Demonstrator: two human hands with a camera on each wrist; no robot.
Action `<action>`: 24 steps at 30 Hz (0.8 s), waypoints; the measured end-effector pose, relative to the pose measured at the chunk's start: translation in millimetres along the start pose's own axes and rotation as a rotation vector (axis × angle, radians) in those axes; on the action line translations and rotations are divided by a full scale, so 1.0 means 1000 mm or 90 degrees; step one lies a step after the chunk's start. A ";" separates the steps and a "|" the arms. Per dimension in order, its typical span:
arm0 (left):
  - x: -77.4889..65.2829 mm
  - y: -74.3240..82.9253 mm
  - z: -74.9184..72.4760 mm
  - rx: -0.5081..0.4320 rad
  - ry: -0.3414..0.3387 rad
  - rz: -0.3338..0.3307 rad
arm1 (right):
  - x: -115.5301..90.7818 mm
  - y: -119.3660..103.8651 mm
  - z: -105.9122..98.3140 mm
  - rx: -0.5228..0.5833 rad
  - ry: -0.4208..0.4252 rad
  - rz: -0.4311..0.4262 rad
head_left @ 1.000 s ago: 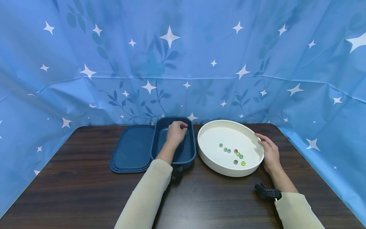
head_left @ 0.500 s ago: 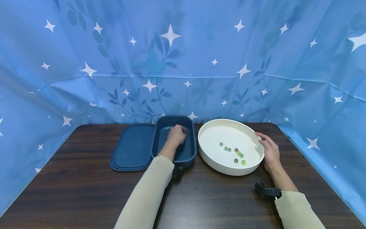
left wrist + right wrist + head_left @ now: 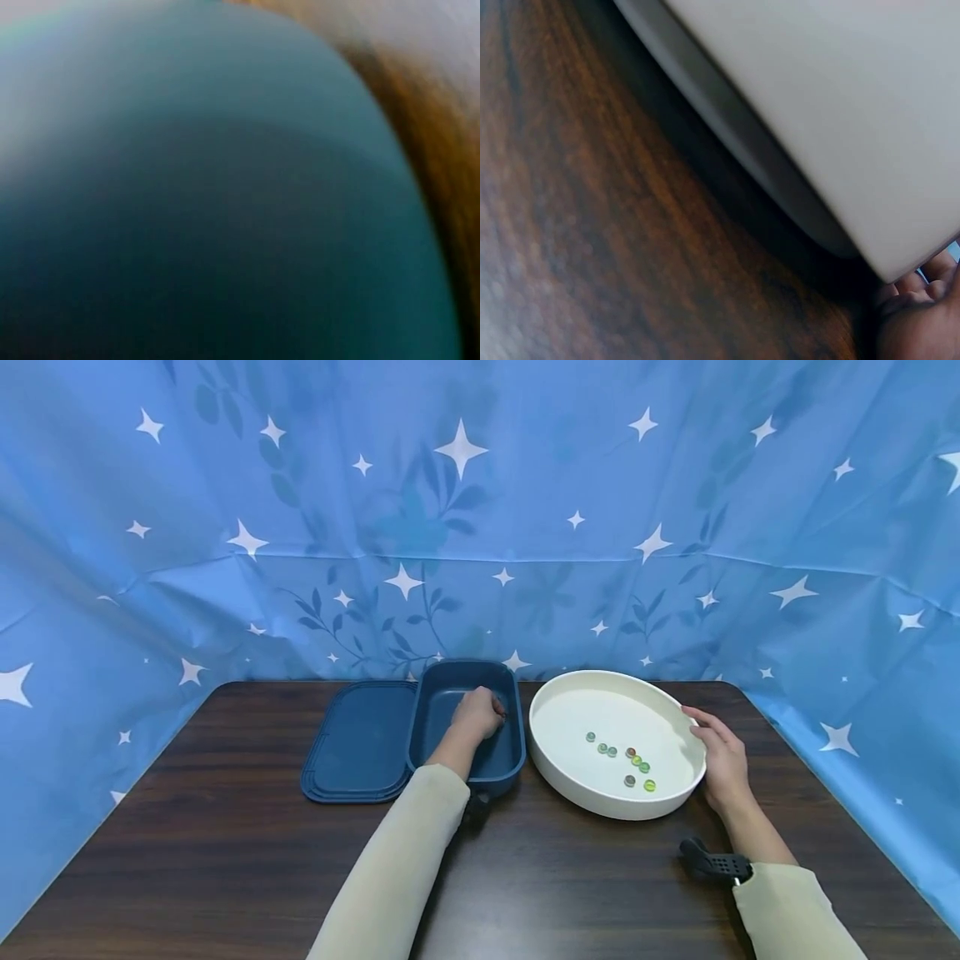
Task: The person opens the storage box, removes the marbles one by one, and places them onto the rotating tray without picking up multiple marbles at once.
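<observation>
In the head view my left hand [image 3: 478,714] reaches down into a deep dark-blue box [image 3: 420,727], its fingers curled near the right inner wall. The fingertips point down and away from the camera, and I cannot tell if they pinch a marble. Close up, the blue wall of the box [image 3: 247,195] fills the left wrist view. My right hand [image 3: 723,764] grips the right rim of a round white tray [image 3: 570,710]. Several glass marbles [image 3: 636,761], green, yellow, red and greyish, lie on the tray's floor. Curled fingers [image 3: 930,289] show at the tray's edge in the right wrist view.
A flat blue lid [image 3: 360,743] lies against the left side of the box. Box, lid and tray stand near the back edge of a dark wooden table [image 3: 225,827]. Behind hangs a blue curtain [image 3: 480,510] with white stars.
My left hand has lowered and shifted toward the box's right side, covering the marbles seen beside its fingertips earlier. The right hand keeps its grip on the tray. The whole head view has shifted slightly.
</observation>
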State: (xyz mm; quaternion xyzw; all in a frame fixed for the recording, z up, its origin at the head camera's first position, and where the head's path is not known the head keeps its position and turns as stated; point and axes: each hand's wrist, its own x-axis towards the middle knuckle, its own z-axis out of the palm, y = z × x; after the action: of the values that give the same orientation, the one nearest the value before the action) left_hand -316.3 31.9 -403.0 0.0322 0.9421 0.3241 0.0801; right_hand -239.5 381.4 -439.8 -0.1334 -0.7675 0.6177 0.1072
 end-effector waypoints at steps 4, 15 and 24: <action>-0.001 0.000 0.001 0.005 0.002 -0.002 | 0.001 0.000 -0.001 0.006 -0.003 -0.003; -0.002 0.004 0.000 -0.072 0.045 0.004 | -0.001 0.001 -0.003 -0.012 -0.004 0.002; -0.011 0.017 -0.010 -0.196 0.128 0.063 | 0.000 0.002 -0.005 0.002 -0.002 -0.009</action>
State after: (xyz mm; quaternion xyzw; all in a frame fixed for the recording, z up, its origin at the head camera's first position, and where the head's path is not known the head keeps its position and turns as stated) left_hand -307.1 38.5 -383.2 0.0334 0.8818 0.4698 -0.0264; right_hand -238.0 386.7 -440.7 -0.1269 -0.7675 0.6185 0.1107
